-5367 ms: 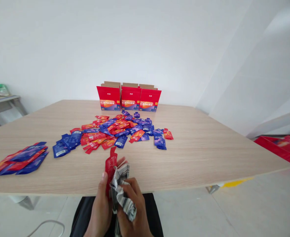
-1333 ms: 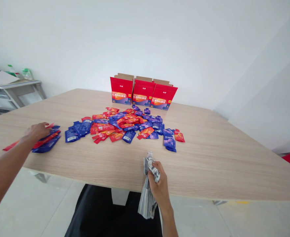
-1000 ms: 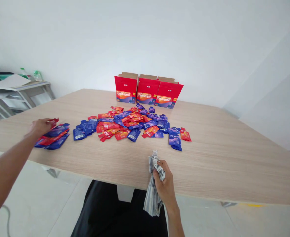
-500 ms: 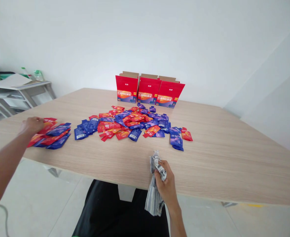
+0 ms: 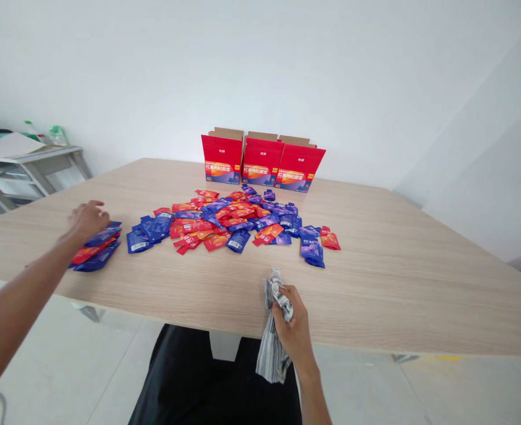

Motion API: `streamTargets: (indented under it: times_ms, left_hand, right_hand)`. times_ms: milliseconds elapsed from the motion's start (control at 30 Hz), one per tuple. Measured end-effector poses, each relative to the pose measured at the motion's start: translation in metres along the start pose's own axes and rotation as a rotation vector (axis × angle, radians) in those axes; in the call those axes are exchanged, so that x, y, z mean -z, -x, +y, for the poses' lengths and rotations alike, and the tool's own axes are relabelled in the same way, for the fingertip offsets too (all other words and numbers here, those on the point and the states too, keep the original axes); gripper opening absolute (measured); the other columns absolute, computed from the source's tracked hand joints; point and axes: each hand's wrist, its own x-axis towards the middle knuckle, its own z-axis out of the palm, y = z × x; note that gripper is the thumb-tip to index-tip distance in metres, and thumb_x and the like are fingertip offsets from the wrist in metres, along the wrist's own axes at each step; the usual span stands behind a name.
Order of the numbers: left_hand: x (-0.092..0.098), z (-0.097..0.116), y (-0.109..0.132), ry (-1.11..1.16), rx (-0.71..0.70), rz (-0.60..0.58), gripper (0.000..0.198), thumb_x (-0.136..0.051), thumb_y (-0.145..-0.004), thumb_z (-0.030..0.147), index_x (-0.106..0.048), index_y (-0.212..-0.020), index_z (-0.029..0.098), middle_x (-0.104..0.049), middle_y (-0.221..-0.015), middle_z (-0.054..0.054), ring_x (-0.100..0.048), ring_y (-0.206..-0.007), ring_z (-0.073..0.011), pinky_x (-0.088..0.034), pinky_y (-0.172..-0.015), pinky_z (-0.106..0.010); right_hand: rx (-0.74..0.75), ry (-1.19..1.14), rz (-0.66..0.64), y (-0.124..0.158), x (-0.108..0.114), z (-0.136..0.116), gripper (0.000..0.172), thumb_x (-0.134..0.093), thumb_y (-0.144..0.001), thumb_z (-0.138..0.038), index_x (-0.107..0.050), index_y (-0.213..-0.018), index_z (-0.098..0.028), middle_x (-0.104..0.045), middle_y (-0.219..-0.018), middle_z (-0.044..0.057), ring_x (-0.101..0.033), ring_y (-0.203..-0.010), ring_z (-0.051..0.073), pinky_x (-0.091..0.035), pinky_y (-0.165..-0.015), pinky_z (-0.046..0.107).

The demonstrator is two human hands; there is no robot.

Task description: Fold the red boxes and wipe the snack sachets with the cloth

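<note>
My right hand (image 5: 295,321) is closed around a crumpled grey-and-white striped cloth (image 5: 273,354) at the table's front edge. The lower part of the cloth hangs below the edge. At the left, my left hand (image 5: 87,219) is just above a small stack of red and blue pouches (image 5: 98,255), its fingers stretched out and apart. My forearm hides part of that stack. A larger heap of red and blue pouches (image 5: 234,219) spreads over the middle of the table.
Three red cardboard boxes (image 5: 263,160) stand in a row behind the heap, their tops open. The wooden table (image 5: 397,265) reaches to the white wall. A grey side desk (image 5: 43,154) with paper and bottles stands at the far left.
My left hand has moved right across the left stack, with its fingers now spread. My right hand keeps its hold on the cloth. The whole view has shifted slightly.
</note>
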Motion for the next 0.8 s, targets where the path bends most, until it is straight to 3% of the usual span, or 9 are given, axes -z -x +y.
streamTargets:
  times_ms: [67, 100, 200, 300, 400, 500, 667, 800]
  left_hand:
    - [-0.009, 0.045, 0.009, 0.085, -0.132, -0.066, 0.052, -0.035, -0.097, 0.022, -0.047, -0.142, -0.002, -0.069, -0.129, -0.014, -0.063, -0.115, -0.0237, -0.047, -0.109, -0.041]
    - [-0.016, 0.07, 0.016, 0.121, -0.243, -0.112, 0.053, -0.035, -0.099, 0.024, -0.049, -0.143, -0.001, -0.069, -0.131, -0.016, -0.065, -0.114, -0.0238, -0.047, -0.108, -0.038]
    - [-0.041, 0.138, 0.035, 0.055, -0.487, -0.26, 0.059, -0.044, -0.097, 0.031, -0.053, -0.147, 0.001, -0.061, -0.147, -0.025, -0.055, -0.139, -0.0341, -0.037, -0.119, -0.042]
    - [-0.065, 0.18, 0.049, -0.031, -0.449, -0.378, 0.073, -0.047, -0.098, 0.041, -0.041, -0.159, 0.002, -0.049, -0.158, -0.03, -0.045, -0.149, -0.0422, -0.036, -0.119, -0.049]
    - [-0.078, 0.194, 0.055, -0.057, -0.396, -0.371, 0.074, -0.044, -0.1, 0.045, -0.039, -0.16, 0.003, -0.048, -0.157, -0.032, -0.047, -0.147, -0.0445, -0.039, -0.116, -0.052]
    - [-0.078, 0.194, 0.058, -0.104, -0.453, -0.248, 0.064, -0.042, -0.101, 0.037, -0.049, -0.153, 0.002, -0.053, -0.151, -0.033, -0.049, -0.142, -0.0448, -0.04, -0.114, -0.054]
    - [-0.058, 0.188, 0.065, -0.214, -0.531, -0.177, 0.054, -0.041, -0.097, 0.023, -0.056, -0.145, 0.004, -0.061, -0.141, -0.03, -0.053, -0.137, -0.0407, -0.043, -0.111, -0.05]
    - [-0.037, 0.183, 0.08, -0.008, -0.397, -0.167, 0.058, -0.036, -0.101, 0.031, -0.049, -0.151, 0.004, -0.062, -0.14, -0.031, -0.057, -0.135, -0.0437, -0.046, -0.108, -0.057]
  right_hand:
    - [-0.006, -0.002, 0.006, 0.001, -0.001, -0.001, 0.023, -0.055, -0.091, -0.016, -0.071, -0.107, -0.022, -0.065, -0.106, 0.006, -0.066, -0.095, 0.02, -0.054, -0.084, 0.031]
    - [-0.008, -0.005, 0.008, 0.001, -0.001, -0.001, 0.024, -0.055, -0.091, -0.016, -0.071, -0.107, -0.022, -0.065, -0.106, 0.006, -0.066, -0.094, 0.02, -0.054, -0.083, 0.031]
    - [-0.007, -0.021, -0.004, 0.002, -0.001, -0.004, 0.025, -0.055, -0.09, -0.014, -0.072, -0.108, -0.022, -0.066, -0.107, 0.005, -0.066, -0.095, 0.02, -0.055, -0.083, 0.03]
    - [0.002, -0.028, -0.007, 0.002, 0.0, -0.005, 0.025, -0.055, -0.091, -0.014, -0.072, -0.108, -0.022, -0.066, -0.107, 0.005, -0.067, -0.096, 0.02, -0.055, -0.082, 0.029]
    - [0.011, -0.019, 0.004, 0.001, 0.0, -0.003, 0.025, -0.055, -0.092, -0.013, -0.072, -0.108, -0.022, -0.066, -0.106, 0.005, -0.067, -0.095, 0.019, -0.055, -0.083, 0.028]
    - [0.017, -0.019, -0.002, 0.002, -0.001, 0.0, 0.027, -0.055, -0.091, -0.012, -0.072, -0.109, -0.022, -0.067, -0.107, 0.005, -0.067, -0.096, 0.019, -0.054, -0.084, 0.028]
    - [0.005, -0.031, -0.003, 0.004, -0.003, 0.002, 0.028, -0.055, -0.09, -0.012, -0.072, -0.11, -0.023, -0.067, -0.11, 0.006, -0.067, -0.095, 0.019, -0.055, -0.083, 0.028]
    - [0.007, -0.032, 0.006, 0.002, -0.003, 0.002, 0.028, -0.056, -0.091, -0.014, -0.072, -0.112, -0.024, -0.066, -0.111, 0.006, -0.067, -0.094, 0.019, -0.055, -0.082, 0.029]
